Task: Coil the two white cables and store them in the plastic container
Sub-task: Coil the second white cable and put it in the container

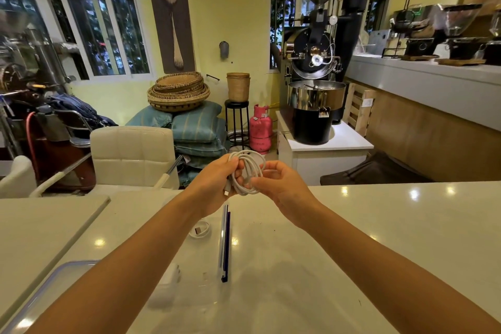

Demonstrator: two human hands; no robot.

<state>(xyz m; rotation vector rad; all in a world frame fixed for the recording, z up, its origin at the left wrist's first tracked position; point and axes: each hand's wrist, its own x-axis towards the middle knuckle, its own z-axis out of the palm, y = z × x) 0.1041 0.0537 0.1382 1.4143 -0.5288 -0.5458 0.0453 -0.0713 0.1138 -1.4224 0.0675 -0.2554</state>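
A white cable (250, 168), wound into several loops, is held up above the far part of the white table (379, 225). My left hand (217, 184) grips the loops on their left side, and a plug hangs just below its fingers. My right hand (282, 184) pinches the loops from the right. A second white cable (200, 230) lies coiled on the table under my left forearm. The clear plastic container (223, 241) stands open on the table, its thin wall and dark blue clip showing between my arms. A white charger block (170, 276) sits inside it.
A clear lid with a blue rim (54, 279) lies at the lower left of the table. Beyond the table stand a cream chair (132, 154), a pink gas cylinder (260, 130) and a coffee roaster on a white cabinet (314, 106). A counter runs along the right.
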